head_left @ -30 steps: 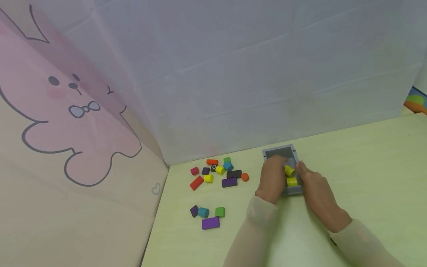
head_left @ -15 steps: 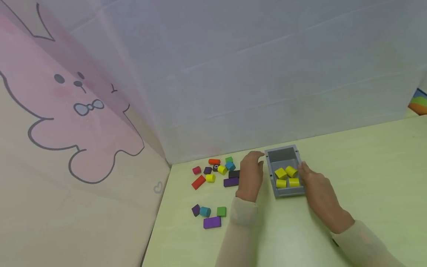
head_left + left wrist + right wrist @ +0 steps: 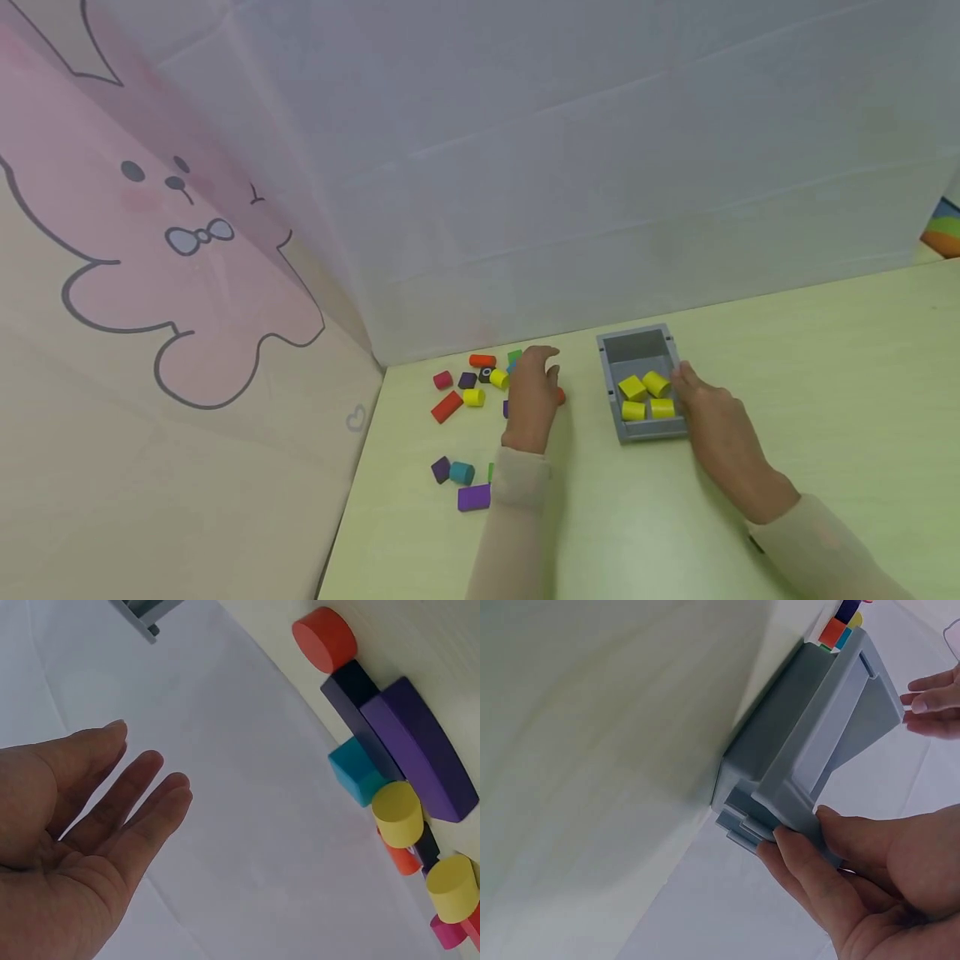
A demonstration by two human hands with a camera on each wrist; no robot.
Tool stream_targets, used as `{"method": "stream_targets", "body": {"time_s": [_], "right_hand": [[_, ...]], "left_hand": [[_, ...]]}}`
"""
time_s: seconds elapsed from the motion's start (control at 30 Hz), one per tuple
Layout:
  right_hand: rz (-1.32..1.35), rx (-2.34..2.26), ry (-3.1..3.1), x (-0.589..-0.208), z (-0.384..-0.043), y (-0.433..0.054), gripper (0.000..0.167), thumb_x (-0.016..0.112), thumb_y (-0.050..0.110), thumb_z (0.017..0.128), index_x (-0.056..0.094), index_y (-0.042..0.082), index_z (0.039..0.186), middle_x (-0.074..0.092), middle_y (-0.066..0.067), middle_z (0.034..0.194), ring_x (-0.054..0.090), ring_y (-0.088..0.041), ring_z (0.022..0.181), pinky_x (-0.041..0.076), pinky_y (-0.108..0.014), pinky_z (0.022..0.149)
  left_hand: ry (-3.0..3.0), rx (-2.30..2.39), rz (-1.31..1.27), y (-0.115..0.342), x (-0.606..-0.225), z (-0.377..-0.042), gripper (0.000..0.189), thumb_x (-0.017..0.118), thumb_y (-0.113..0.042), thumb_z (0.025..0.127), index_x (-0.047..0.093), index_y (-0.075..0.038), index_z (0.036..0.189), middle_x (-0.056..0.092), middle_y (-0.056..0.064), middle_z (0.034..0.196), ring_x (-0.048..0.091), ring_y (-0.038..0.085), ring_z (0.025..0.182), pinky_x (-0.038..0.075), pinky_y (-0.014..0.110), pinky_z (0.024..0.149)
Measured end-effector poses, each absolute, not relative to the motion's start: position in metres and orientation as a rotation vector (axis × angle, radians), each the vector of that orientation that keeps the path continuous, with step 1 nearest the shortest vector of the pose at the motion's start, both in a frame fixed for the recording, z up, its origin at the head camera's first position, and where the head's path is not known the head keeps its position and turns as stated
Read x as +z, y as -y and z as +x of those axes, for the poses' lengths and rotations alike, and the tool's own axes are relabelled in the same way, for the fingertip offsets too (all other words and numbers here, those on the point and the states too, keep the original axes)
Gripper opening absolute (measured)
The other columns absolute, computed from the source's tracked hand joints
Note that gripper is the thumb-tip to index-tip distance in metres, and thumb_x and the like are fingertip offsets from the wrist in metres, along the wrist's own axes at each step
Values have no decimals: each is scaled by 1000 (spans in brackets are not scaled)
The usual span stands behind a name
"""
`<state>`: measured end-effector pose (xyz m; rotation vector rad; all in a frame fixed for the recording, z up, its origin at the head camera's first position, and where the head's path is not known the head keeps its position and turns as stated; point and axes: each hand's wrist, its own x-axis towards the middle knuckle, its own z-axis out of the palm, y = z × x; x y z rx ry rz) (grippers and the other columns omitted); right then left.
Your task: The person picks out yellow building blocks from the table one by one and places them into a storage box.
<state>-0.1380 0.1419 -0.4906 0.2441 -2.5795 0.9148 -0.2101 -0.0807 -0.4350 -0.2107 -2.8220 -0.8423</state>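
My right hand (image 3: 726,435) grips the right side of a grey plastic bin (image 3: 652,432) on the table. In the right wrist view, thumb and fingers pinch the rim of this bin (image 3: 776,731). Inside it lie a yellow cube (image 3: 632,388) and several yellow cylinders (image 3: 656,384). My left hand (image 3: 531,404) hovers over the block cluster, its fingers relaxed and holding nothing. Nearby in the left wrist view are an orange cylinder (image 3: 325,639), a black block (image 3: 364,716), a long purple block (image 3: 420,750), a teal block (image 3: 358,771) and two yellow cylinders (image 3: 397,814).
Left of the cluster lie a red block (image 3: 447,407) and a crimson cylinder (image 3: 442,380). Closer to me are a dark purple block (image 3: 441,470), a teal cylinder (image 3: 462,473) and a purple block (image 3: 474,497). A white-covered wall (image 3: 570,208) borders the table's back edge.
My left hand has come out of the bin and moved left over the blocks, uncovering the yellow pieces inside. The right hand has kept its hold on the bin.
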Motion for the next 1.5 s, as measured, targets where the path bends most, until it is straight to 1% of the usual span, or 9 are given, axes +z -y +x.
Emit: {"method": "stream_targets", "body": {"time_s": [0.17,0.23,0.37,0.53,0.73,0.97,1.07,1.27,1.5], "right_hand": [[243,902,2577,-489,-138,-142,39,59,-23,91,60,-22,130,56,-42,134,67,-41,56,50,-36,40],[240,894,2577,-489,-138,-142,39,59,-23,91,60,-22,130,57,-42,134,66,-40,54,50,-37,40],[239,872,2580,-489,-138,-141,39,60,-24,89,61,-22,129,58,-42,133,60,-31,48,46,-33,38],[237,884,2580,-489,-137,-141,38,61,-23,90,61,-22,128,58,-42,133,60,-29,47,46,-32,38],[240,875,2570,-491,-138,-141,38,61,-22,91,61,-21,129,58,-41,134,45,-17,43,39,-27,37],[239,869,2568,-493,-139,-141,37,62,-20,91,62,-21,128,58,-41,134,56,-24,45,43,-30,37],[237,879,2560,-493,-139,-141,37,62,-21,91,62,-21,128,58,-41,133,56,-23,45,43,-29,37],[234,874,2551,-494,-139,-141,37,62,-21,91,62,-21,128,59,-41,133,41,-14,42,36,-25,36],[235,905,2564,-495,-140,-142,37,63,-20,91,61,-22,128,57,-41,134,55,-23,44,43,-28,38]], "left_hand": [[2797,-815,-172,98,-440,-213,26,72,2,97,75,-1,123,74,14,125,69,33,120,56,44,105],[2792,-806,-150,105,-442,-214,25,72,3,97,75,0,121,74,15,125,69,34,120,56,45,105],[2805,-822,-93,119,-447,-217,25,72,3,97,75,3,121,75,18,123,70,36,117,58,47,102],[2808,-825,-17,136,-453,-220,25,73,5,95,75,5,120,76,19,120,71,38,115,59,47,100],[2844,-805,91,155,-460,-224,28,72,8,94,74,5,122,75,20,123,71,39,115,59,47,100],[2862,-813,201,170,-466,-226,32,70,9,96,72,5,127,72,21,126,66,40,122,55,49,107],[2879,-792,246,175,-469,-229,32,69,8,96,72,4,128,72,20,126,66,39,124,54,49,108],[2895,-738,251,183,-473,-233,31,70,8,96,73,5,126,72,21,126,65,40,122,53,50,108],[2947,-707,322,186,-476,-237,28,65,9,98,73,5,124,71,22,124,64,40,122,53,48,109]]}}
